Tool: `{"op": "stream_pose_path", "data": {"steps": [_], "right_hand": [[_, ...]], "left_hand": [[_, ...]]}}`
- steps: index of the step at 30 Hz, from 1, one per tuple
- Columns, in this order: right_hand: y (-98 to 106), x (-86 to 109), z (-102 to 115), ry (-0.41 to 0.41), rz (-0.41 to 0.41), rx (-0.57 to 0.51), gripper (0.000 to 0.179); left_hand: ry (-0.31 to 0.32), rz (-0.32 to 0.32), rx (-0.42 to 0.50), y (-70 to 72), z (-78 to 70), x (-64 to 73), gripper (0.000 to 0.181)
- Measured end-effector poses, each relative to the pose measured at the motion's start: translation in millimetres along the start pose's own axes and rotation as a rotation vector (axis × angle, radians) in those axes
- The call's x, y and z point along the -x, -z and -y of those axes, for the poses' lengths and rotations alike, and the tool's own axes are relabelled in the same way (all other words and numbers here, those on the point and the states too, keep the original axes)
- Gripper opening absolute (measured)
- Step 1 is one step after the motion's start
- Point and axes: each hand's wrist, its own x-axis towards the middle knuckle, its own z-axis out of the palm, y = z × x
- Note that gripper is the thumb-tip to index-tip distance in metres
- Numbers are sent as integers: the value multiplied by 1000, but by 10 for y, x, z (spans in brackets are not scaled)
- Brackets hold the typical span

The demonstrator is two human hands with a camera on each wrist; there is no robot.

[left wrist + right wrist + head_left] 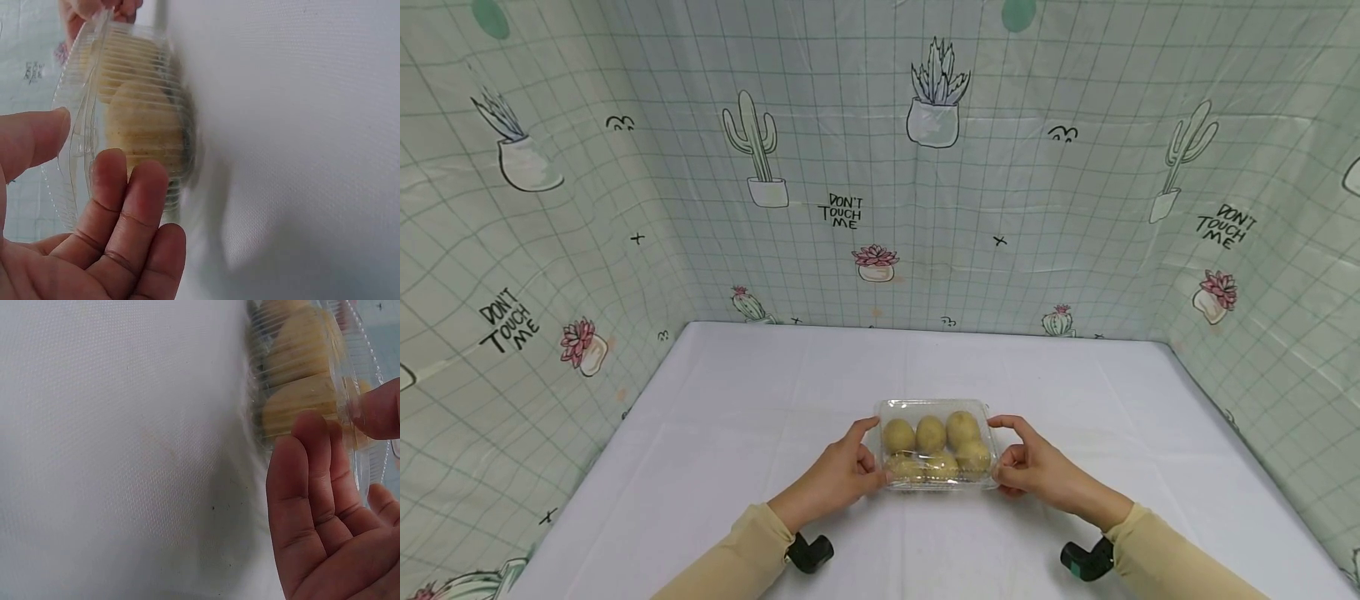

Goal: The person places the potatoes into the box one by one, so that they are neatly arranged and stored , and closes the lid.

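A clear plastic clamshell box (917, 408) stands on the white table, its lid down. Inside it are several rounded yellow-brown pieces of produce (931, 434), smooth and speckled; their exact kind cannot be told. My left hand (838, 473) holds the box's left side, thumb at the near corner and index finger at the far one. At the opposite end my right hand (1037, 469) grips in the same way. In the right wrist view the thumb (380, 412) presses the box's rim while curled fingers (312, 462) lie against the ribbed side wall.
White cloth covers the table (775, 375). Grid-patterned curtains (850, 150) with cactus drawings rise at the back and both sides. A black wrist device (810, 552) sits below the left hand, another (1086, 560) below the right.
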Motion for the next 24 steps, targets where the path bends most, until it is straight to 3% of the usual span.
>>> {"op": "stream_pose_path", "data": {"steps": [15,24], "right_hand": [[-6,3,-2,-3,-7,-1,69],[-1,-7,-25,5,-3,-6,71]], "left_hand": [[50,3,24,-11,-24,-10,81],[46,3,41,-14,-54,-1,80]]}}
